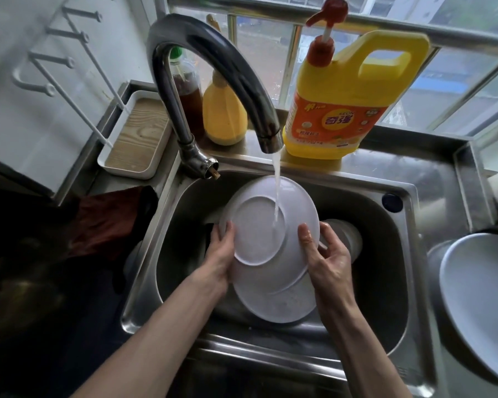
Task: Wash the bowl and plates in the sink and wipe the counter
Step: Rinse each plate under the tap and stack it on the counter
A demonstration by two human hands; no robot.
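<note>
Yellow plastic detergent jug with red pump, orange label reading "KEON" and "奇强", stands on the ledge behind the stainless steel sink. The curved dark metal faucet runs water onto a round white plate, held underside-up over the basin. Left hand grips its left rim; right hand grips its right rim. A second white plate lies beneath, near the front wall. White bowl lies just behind the right hand. Bare basin shows further right.

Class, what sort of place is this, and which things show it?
Likely a home kitchen: a steel sink, a running tap rinsing a white plate, a yellow dish-soap jug behind.
</note>
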